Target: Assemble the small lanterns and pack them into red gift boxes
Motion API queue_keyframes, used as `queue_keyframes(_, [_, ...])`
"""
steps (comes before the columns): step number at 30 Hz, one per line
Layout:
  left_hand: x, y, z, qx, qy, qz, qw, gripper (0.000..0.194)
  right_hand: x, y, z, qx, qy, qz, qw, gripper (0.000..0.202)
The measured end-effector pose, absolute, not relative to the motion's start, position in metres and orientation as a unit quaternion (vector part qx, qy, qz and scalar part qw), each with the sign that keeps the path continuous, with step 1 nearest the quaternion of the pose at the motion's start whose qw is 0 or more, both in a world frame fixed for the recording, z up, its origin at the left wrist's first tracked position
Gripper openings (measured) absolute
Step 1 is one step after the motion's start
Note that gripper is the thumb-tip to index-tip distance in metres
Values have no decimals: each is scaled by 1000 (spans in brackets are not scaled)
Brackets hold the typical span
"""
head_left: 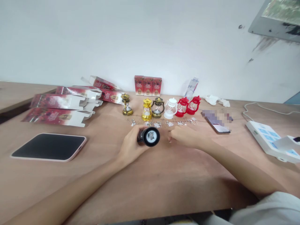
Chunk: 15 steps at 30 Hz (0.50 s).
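Observation:
My left hand is wrapped round a black lantern, tipped so that its round base faces me, with a white disc and small parts inside the rim. To its right, my right hand is closed over the table, its fingertips pinched; what they hold is too small to name. Behind my hands stands a row of small lanterns: bronze, gold, another bronze, white and two red. Small metal and white parts lie in front of that row.
Flat red boxes pile up at the left, above a phone. Three upright boxes and a bottle stand near the wall. To the right are tissues, another phone and a power strip with a cable.

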<state>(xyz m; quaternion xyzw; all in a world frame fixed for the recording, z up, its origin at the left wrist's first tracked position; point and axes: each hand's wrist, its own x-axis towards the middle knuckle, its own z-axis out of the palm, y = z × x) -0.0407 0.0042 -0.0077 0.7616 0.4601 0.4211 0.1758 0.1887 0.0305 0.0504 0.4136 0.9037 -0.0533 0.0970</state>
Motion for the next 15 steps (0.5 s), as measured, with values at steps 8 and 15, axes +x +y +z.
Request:
queue_keyframes(8, [-41, 4, -7, 763, 456, 419, 184, 45, 192, 36, 55, 421, 899, -84, 85, 21])
queue_keyframes(15, [-41, 5, -8, 761, 458, 421, 184, 45, 189, 31, 55, 416, 898, -85, 111, 20])
